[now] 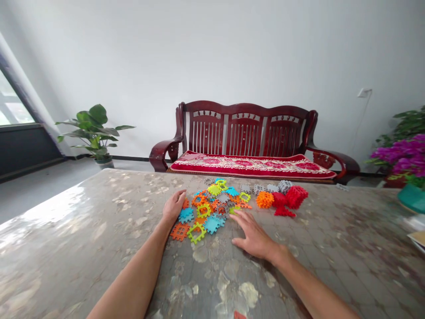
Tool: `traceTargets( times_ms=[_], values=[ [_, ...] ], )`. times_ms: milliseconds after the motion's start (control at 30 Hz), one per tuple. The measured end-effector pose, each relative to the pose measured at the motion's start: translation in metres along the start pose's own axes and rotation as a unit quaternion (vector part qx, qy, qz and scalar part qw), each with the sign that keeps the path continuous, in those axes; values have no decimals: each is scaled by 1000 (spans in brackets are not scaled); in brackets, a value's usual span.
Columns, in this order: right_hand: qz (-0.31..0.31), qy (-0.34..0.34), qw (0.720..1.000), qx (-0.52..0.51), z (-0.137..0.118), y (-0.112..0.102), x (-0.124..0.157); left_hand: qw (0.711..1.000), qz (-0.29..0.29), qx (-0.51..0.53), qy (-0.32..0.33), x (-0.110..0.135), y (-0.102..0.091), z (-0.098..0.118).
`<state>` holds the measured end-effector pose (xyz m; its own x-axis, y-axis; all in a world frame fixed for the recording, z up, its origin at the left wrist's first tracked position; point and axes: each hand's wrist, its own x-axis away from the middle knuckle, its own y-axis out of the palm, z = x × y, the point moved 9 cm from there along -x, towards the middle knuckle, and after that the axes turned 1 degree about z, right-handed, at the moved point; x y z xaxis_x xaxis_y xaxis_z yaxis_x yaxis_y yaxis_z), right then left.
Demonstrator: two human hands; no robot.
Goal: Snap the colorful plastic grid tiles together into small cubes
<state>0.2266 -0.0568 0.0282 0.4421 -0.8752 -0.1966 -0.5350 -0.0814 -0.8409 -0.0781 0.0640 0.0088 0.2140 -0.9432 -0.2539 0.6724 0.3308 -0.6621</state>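
A heap of flat plastic interlocking tiles point(212, 206) in orange, blue, yellow-green and grey lies on the patterned table point(83, 230). My left hand point(173, 206) rests flat at the heap's left edge, fingers together and stretched out, touching a blue tile point(186, 215). My right hand point(254, 235) lies flat and open just right of the heap, fingertips near a yellow-green tile point(235, 209). To the right stand built-up blocks: an orange one point(264, 199), red ones point(292, 198) and grey ones point(280, 187).
A dark red wooden bench point(245, 133) with a red cushion stands behind the table. A potted plant point(94, 130) is at back left. Purple flowers point(403, 153) and a teal pot point(411, 197) sit at the right edge, with papers point(416, 232) below.
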Motion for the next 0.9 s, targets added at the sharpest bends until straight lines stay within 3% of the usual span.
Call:
traceTargets(
  times_ms=[133, 333, 433, 567, 733, 800, 900],
  values=[
    [42, -7, 999, -24, -4, 6, 17, 997, 51, 47, 34, 9, -7, 0],
    [91, -14, 992, -85, -1, 3, 25, 994, 84, 51, 37, 40, -16, 1],
    [63, -29, 989, -132, -6, 4, 35, 993, 87, 61, 43, 55, -20, 5],
    [-24, -53, 983, -176, -27, 7, 60, 995, 67, 60, 41, 67, -23, 10],
    [-145, -65, 984, -87, -54, 18, 98, 998, 43, 22, 38, 75, -23, 14],
    [-146, -62, 986, -42, -56, 21, 103, 998, 42, 12, 39, 75, -23, 16],
    [-85, -41, 995, 16, -47, 18, 91, 999, 40, 0, 34, 75, -22, 19]
  ],
)
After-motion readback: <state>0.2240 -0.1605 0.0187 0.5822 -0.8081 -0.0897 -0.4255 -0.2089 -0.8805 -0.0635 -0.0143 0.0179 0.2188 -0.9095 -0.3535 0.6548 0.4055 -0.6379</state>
